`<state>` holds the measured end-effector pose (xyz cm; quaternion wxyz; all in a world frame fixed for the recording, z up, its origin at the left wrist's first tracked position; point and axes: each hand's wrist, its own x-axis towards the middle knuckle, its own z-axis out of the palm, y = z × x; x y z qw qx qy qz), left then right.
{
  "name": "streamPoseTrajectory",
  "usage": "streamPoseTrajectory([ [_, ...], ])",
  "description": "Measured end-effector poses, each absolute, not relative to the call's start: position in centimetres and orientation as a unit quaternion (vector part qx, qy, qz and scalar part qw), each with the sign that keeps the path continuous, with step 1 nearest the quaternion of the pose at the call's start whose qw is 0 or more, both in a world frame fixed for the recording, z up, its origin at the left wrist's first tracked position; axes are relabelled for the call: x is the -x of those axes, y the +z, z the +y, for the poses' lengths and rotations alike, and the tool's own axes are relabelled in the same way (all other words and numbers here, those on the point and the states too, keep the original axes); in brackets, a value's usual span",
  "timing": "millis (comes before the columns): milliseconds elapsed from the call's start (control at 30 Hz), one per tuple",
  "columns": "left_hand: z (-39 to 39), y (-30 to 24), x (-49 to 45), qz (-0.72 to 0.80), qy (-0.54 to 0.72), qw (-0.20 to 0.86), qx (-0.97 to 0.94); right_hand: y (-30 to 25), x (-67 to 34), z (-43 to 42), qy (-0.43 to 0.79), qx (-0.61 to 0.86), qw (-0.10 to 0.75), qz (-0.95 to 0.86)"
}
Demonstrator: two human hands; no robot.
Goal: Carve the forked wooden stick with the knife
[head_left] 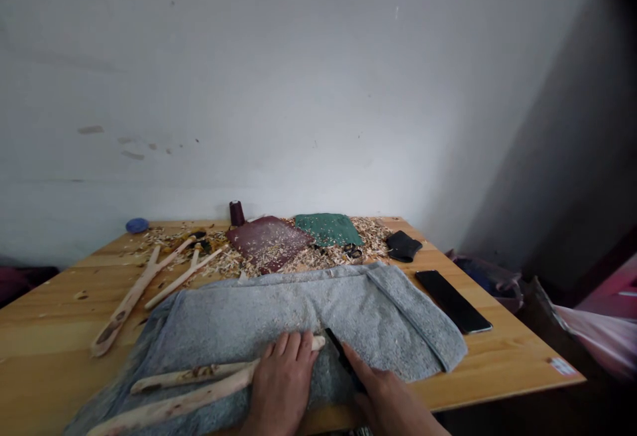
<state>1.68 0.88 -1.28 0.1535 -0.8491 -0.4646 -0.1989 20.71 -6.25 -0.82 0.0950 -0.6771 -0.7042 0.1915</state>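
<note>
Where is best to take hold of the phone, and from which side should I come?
Pinch the phone by its long edges, coming from the right: it lies flat and thin on the table, and the towel lies close along its left side.

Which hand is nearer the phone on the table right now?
Right. The right hand is below and left of the phone; the left hand is farther left, on the same side.

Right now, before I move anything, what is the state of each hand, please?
Left hand: closed over a forked wooden branch.
Right hand: closed, holding a black-handled knife.
</note>
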Motion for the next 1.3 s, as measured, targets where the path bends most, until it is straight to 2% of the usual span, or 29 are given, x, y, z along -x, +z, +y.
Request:
streamPoseTrajectory([
  [133,0.6,-1.7,-1.6,-0.455,-0.236,0.176,0.84,-2.1,-20.9,-6.4,0.16,0.663,0.123,-0.721],
  [467,0.7,-1.7,-1.7,-0.452,-0.233,0.183,0.842,-2.1,-20.6,-6.5,0.15,0.639,0.091,-0.749],
  [567,0.7,-1.7,-1.7,-0.458,-0.225,0.179,0.841,-2.0,-20.4,-6.3,0.126,0.661,0.05,-0.738],
  [833,0.8,-1.2,-1.6,-0.463,-0.195,0.137,0.854,4.9,-19.1,-5.9,0.2,0.666,-0.017,-0.718],
  [1000,0.7,-0.3,-1.8,-0.467,-0.171,0.113,0.86,6.8,-18.1,-5.5,0.151,0.659,-0.066,-0.734],
  [1300,1.2,-0.8,-1.6,-0.479,-0.125,0.097,0.863,8.7,-16.3,-4.6,0.081,0.655,-0.07,-0.748],
])
